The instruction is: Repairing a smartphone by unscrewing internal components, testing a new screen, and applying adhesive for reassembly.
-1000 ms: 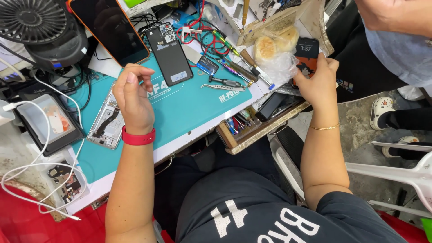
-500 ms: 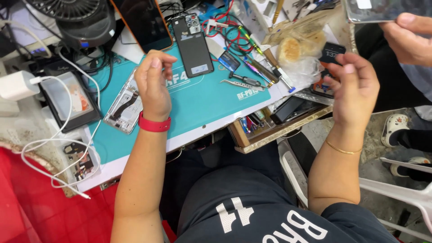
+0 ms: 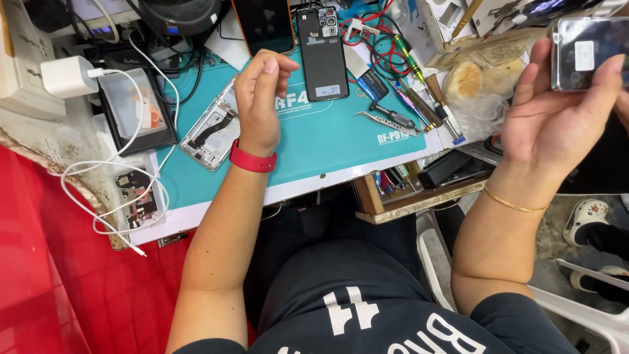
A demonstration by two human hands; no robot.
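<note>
Your right hand point(image 3: 557, 124) holds a silver phone point(image 3: 586, 52) raised, off the bench. Left hand point(image 3: 259, 98) hovers, fingers loosely curled and empty, over the teal mat point(image 3: 314, 141). Opened phone frame point(image 3: 211, 128) remains unassembled.

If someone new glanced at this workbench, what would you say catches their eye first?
Probably the teal repair mat in the middle, with an opened black phone lying on its far edge and a bare silver phone frame at its left. The left hand, above a red wristband, rests on the mat beside that frame. The right hand lifts a shiny phone at the upper right.
</note>
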